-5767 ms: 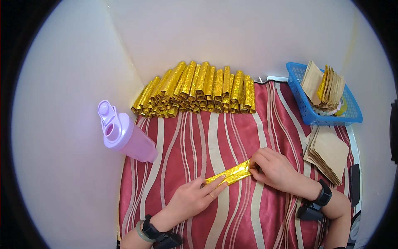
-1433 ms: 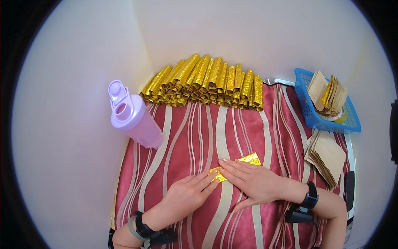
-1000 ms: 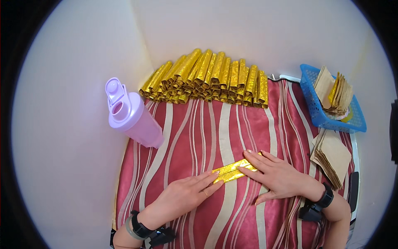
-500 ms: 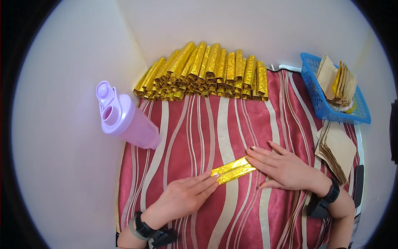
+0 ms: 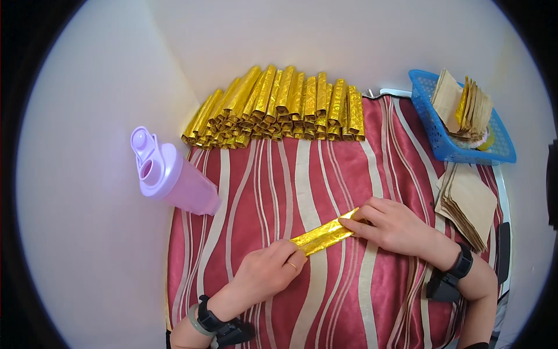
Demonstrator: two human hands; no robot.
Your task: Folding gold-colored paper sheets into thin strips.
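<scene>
A folded strip of shiny gold foil paper (image 5: 323,235) lies slantwise over the striped cloth, with a crease line running along its length. At its lower left end, my left hand (image 5: 268,266) grips it with curled fingers; a ring shows on one finger. My right hand (image 5: 390,225) pinches the upper right end between thumb and bent fingers, hiding that tip. Farther back, a stack of gold foil paper tubes (image 5: 285,102) is heaped in layers, their open ends facing me.
A lilac shaker bottle (image 5: 177,177) stands at the left. On the right, a blue perforated basket (image 5: 427,113) holds brown-backed paper sheets (image 5: 475,107). Another stack of paper sheets (image 5: 472,203) lies below it. Red striped cloth (image 5: 261,198) covers the table, with white walls around.
My flat, outstretched fingers have curled and now grip both ends of the foil strip. The view has shifted slightly; the stack, bottle and basket appear otherwise unmoved.
</scene>
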